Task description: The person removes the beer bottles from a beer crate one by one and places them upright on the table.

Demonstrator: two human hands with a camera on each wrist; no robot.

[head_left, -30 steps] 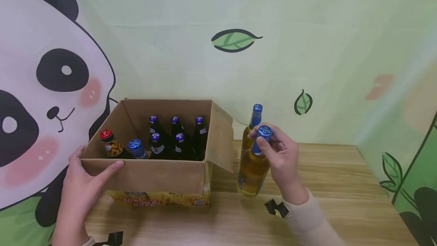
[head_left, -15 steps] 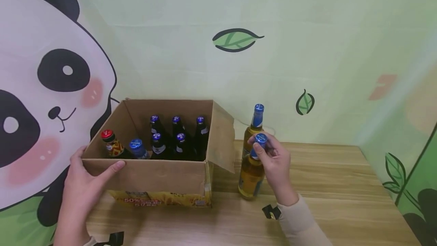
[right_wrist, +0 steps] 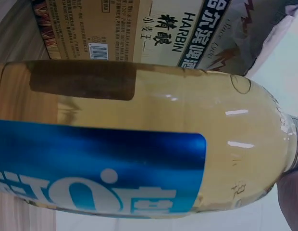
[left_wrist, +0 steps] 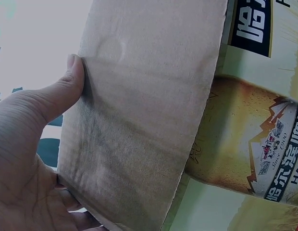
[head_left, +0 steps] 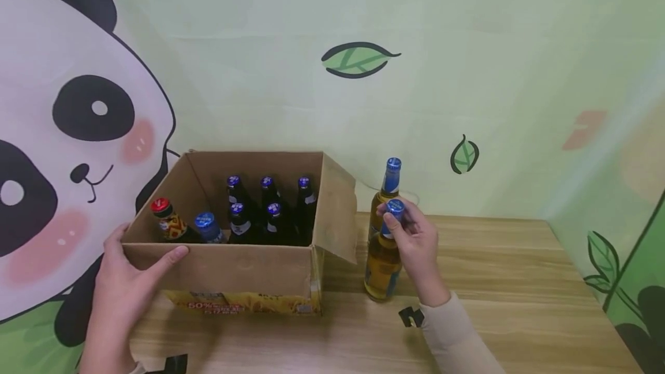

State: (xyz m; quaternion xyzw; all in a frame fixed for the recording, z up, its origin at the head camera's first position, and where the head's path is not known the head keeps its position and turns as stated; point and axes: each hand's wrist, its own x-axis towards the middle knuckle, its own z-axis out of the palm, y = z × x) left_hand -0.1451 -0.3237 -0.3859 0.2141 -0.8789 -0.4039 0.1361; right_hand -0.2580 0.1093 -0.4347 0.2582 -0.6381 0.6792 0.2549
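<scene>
My left hand (head_left: 130,284) holds the front left corner of an open cardboard beer box (head_left: 228,267), its thumb over the folded front flap (left_wrist: 139,106) and its fingers round the side. Between thumb and fingers, my right hand (head_left: 418,241) pinches the neck of a clear glass beer bottle (head_left: 383,270) with amber contents, a blue cap and a blue label (right_wrist: 101,163). This bottle stands nearly upright, to the right of the box. Right behind it is a matching beer bottle (head_left: 381,204), partly hidden by the held one.
Inside the box are several dark bottles (head_left: 240,228) with blue caps, a red-capped bottle (head_left: 171,224) and a light-blue-capped bottle (head_left: 209,227). A side flap (head_left: 337,206) sticks out to the right. The wooden table (head_left: 499,281) meets a printed backdrop (head_left: 493,74) behind.
My right hand has shifted slightly left with the bottle, which has gone from tilted to nearly upright. The left hand and the box have stayed in place.
</scene>
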